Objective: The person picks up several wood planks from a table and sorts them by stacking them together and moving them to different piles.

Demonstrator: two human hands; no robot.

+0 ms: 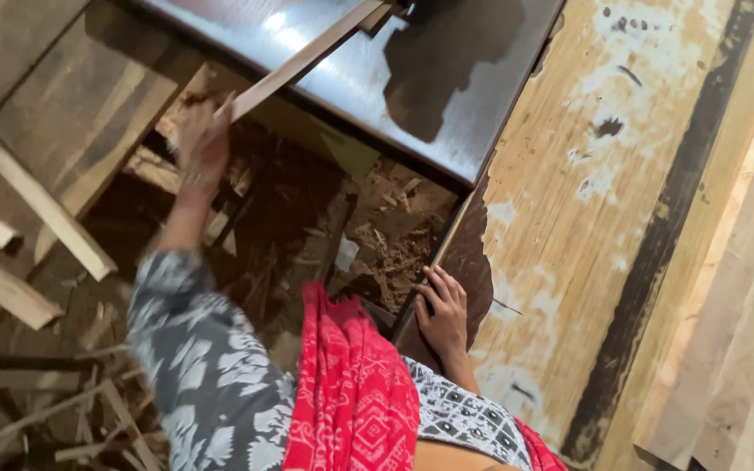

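Gripping the near end of the thin wooden strip (307,58), your left hand (202,144) is closed round it, though blur hides the fingers. Your right hand (443,312) lies open, fingers spread on the edge of the big plywood sheet (569,218), holding nothing. That sheet is your brace, so lean on it. The strip runs up across the shiny metal table (351,70); keep it flat and in line, I would judge, rather than twisting it from one end. Loose offcuts (37,209) lie to your left and sawdust and chips (386,227) sit below the table edge; keep your red cloth (351,384) well back.
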